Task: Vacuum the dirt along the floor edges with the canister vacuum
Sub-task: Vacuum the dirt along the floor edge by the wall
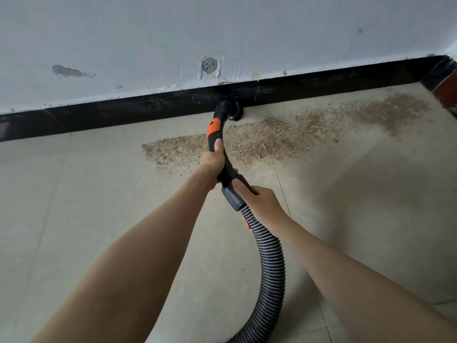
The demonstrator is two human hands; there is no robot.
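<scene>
1. Fingers of the left hand point(214, 161) wrap fully round the black handle point(220, 154) just below its orange button point(213, 127); the thumb lies along the top. Judged reason: the forward grip steers the tip.
2. Right hand point(259, 201) grips the grey cuff point(232, 196) where the ribbed hose point(269, 258) joins the handle, fingers curled under and thumb on top. Judged reason: the rear grip takes the hose's weight and drag, so the front hand aims freely.
3. Nozzle point(228, 108) sits at 12 o'clock from the hands, on the floor point(86, 194) and against the black baseboard point(123, 112). How tightly it touches the baseboard cannot be told, black on black.
4. Dirt point(272, 139), a sawdust-like tan band, runs from about 10 o'clock of the left hand across to 2 o'clock, thinning toward the far corner at the right. It lies near the baseboard but mostly just clear of it; the nozzle sits at the band's wall-side edge.
5. Hose curves from the cuff toward 6 o'clock and leaves the view at the bottom; the canister is not in view.
6. Wall point(222, 33) above shows patches and scuffs.
7. Judgement: early in the job, most of the band remains. Next likely need: sweeps toward 3 o'clock along the edge.
</scene>
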